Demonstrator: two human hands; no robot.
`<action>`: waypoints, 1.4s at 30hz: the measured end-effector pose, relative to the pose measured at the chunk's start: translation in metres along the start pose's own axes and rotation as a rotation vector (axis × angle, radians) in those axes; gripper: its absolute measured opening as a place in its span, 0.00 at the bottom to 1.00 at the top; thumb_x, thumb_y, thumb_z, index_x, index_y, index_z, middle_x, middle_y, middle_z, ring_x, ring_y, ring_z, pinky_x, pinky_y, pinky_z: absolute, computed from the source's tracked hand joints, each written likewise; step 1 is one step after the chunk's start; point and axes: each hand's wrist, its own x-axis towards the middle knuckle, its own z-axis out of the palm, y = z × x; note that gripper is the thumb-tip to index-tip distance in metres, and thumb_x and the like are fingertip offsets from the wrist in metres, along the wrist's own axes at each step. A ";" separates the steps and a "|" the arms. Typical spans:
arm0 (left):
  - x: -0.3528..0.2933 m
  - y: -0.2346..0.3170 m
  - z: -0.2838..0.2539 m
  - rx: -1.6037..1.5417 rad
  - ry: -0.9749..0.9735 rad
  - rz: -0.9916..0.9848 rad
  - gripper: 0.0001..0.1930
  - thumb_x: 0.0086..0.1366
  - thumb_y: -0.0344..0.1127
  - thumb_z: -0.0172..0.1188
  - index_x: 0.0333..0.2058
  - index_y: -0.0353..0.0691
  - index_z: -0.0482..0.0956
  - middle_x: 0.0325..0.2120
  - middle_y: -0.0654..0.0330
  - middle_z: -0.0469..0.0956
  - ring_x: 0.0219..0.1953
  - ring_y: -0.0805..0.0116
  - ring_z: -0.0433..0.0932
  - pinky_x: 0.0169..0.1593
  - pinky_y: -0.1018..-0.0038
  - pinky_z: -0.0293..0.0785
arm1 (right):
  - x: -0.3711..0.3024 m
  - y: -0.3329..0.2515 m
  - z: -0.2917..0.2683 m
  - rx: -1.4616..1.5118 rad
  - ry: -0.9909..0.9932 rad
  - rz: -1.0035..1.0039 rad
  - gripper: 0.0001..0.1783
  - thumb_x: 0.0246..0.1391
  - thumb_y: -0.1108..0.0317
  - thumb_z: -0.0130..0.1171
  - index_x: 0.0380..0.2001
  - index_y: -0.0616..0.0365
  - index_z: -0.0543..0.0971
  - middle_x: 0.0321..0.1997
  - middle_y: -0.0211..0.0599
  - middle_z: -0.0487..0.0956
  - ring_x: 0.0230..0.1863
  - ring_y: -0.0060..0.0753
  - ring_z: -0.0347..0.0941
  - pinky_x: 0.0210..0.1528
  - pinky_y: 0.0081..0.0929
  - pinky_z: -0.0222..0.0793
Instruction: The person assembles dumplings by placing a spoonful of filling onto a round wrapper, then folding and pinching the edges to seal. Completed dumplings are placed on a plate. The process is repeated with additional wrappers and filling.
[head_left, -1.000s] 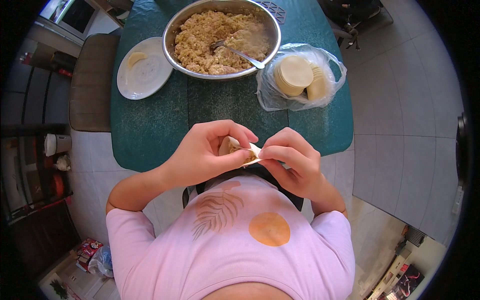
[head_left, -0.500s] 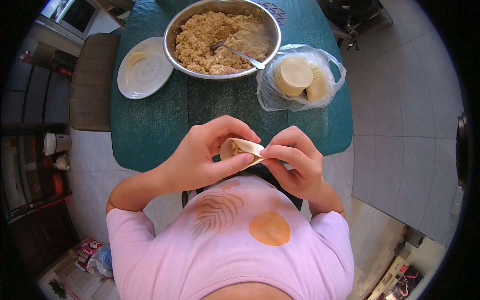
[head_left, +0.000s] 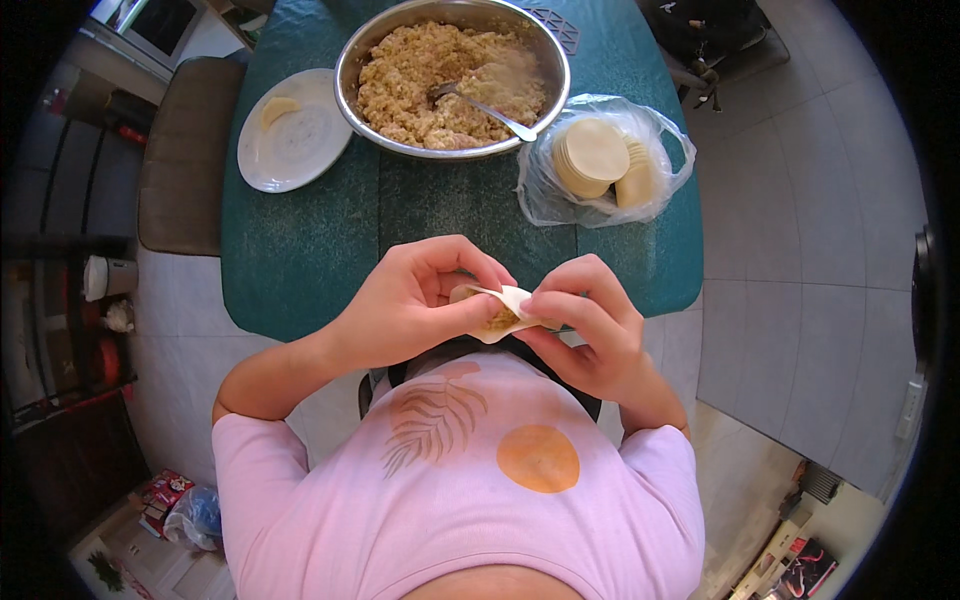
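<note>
Wrapper point(head_left: 513, 298) part-folded, its side still gaping

The wrapper is up off the bench point(head_left: 460, 215), before your shirt point(head_left: 450, 500), between your two hands; some filling point(head_left: 503, 321) shows in its open side. Your left hand point(head_left: 425, 297) is loosely curled, thumb on the near side and fingers behind, cradling the left part; your right hand point(head_left: 592, 315) has thumb and fingertips drawn together on the right end. The step in hand looks to be pinching the rim closed from that end; the next pinch would call for bringing both edges level, the filling kept clear of the seam, with a light left grip so the skin does not tear.

Beyond, on the bench, a steel bowl point(head_left: 455, 153) holds more filling and a spoon point(head_left: 492, 112); to its right, a stack of round skins point(head_left: 597, 150) sits in a clear bag point(head_left: 540, 203); to its left, a white plate point(head_left: 290, 168) bears one folded dumpling point(head_left: 279, 110); a brown chair point(head_left: 190, 165) stands at the left side.
</note>
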 end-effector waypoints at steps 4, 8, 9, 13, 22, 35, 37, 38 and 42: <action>-0.002 -0.004 0.003 0.053 0.005 0.043 0.06 0.58 0.21 0.60 0.35 0.34 0.74 0.44 0.53 0.74 0.44 0.71 0.76 0.46 0.77 0.76 | 0.001 0.004 -0.002 -0.101 -0.032 -0.124 0.16 0.38 0.79 0.68 0.34 0.63 0.76 0.33 0.38 0.73 0.31 0.36 0.70 0.31 0.29 0.66; -0.003 -0.005 0.001 0.332 0.001 0.177 0.06 0.57 0.21 0.61 0.34 0.36 0.77 0.44 0.54 0.75 0.41 0.74 0.77 0.41 0.80 0.76 | 0.001 0.005 -0.004 -0.133 -0.035 -0.194 0.16 0.38 0.79 0.68 0.34 0.63 0.77 0.32 0.38 0.74 0.30 0.37 0.70 0.31 0.30 0.66; -0.004 0.000 0.002 0.396 0.001 0.186 0.06 0.56 0.21 0.62 0.33 0.36 0.78 0.43 0.55 0.76 0.39 0.75 0.77 0.40 0.81 0.76 | 0.001 0.006 -0.004 -0.139 -0.038 -0.216 0.16 0.38 0.78 0.68 0.34 0.63 0.77 0.32 0.37 0.74 0.30 0.37 0.70 0.31 0.30 0.66; -0.003 0.004 0.002 0.561 -0.049 0.327 0.07 0.55 0.21 0.63 0.33 0.37 0.80 0.43 0.55 0.77 0.35 0.77 0.77 0.35 0.83 0.74 | 0.001 0.003 0.003 -0.040 0.047 -0.115 0.16 0.38 0.78 0.69 0.35 0.62 0.78 0.31 0.36 0.74 0.29 0.36 0.70 0.31 0.29 0.65; -0.006 -0.002 0.008 0.029 -0.022 0.099 0.08 0.59 0.21 0.59 0.37 0.34 0.74 0.46 0.50 0.74 0.41 0.73 0.77 0.41 0.79 0.77 | -0.004 0.009 0.000 -0.169 0.048 -0.219 0.17 0.37 0.78 0.68 0.35 0.63 0.78 0.37 0.38 0.72 0.35 0.37 0.70 0.33 0.30 0.66; -0.004 -0.006 0.000 -0.066 -0.041 0.012 0.06 0.62 0.25 0.58 0.37 0.31 0.74 0.40 0.54 0.77 0.39 0.74 0.78 0.43 0.77 0.77 | 0.018 -0.003 -0.015 -0.058 -0.243 -0.056 0.19 0.38 0.76 0.68 0.37 0.61 0.76 0.40 0.39 0.71 0.42 0.42 0.71 0.42 0.34 0.68; -0.004 -0.005 0.001 -0.074 -0.025 0.007 0.06 0.62 0.26 0.59 0.37 0.31 0.74 0.40 0.55 0.77 0.39 0.74 0.78 0.42 0.77 0.78 | 0.019 -0.004 -0.015 -0.106 -0.253 -0.086 0.18 0.38 0.76 0.68 0.36 0.62 0.76 0.39 0.39 0.71 0.42 0.43 0.71 0.41 0.35 0.68; -0.004 -0.004 0.001 -0.073 -0.030 -0.001 0.06 0.62 0.26 0.59 0.37 0.31 0.74 0.40 0.55 0.77 0.39 0.74 0.78 0.42 0.77 0.78 | 0.020 -0.005 -0.014 -0.139 -0.244 -0.114 0.18 0.38 0.76 0.68 0.36 0.62 0.76 0.38 0.39 0.72 0.41 0.43 0.71 0.41 0.35 0.68; -0.003 -0.002 0.002 -0.065 -0.012 -0.027 0.07 0.62 0.27 0.59 0.37 0.32 0.73 0.41 0.55 0.77 0.40 0.74 0.78 0.42 0.77 0.78 | 0.019 -0.006 -0.012 -0.199 -0.225 -0.166 0.16 0.37 0.77 0.67 0.34 0.64 0.76 0.37 0.40 0.72 0.40 0.43 0.72 0.39 0.35 0.68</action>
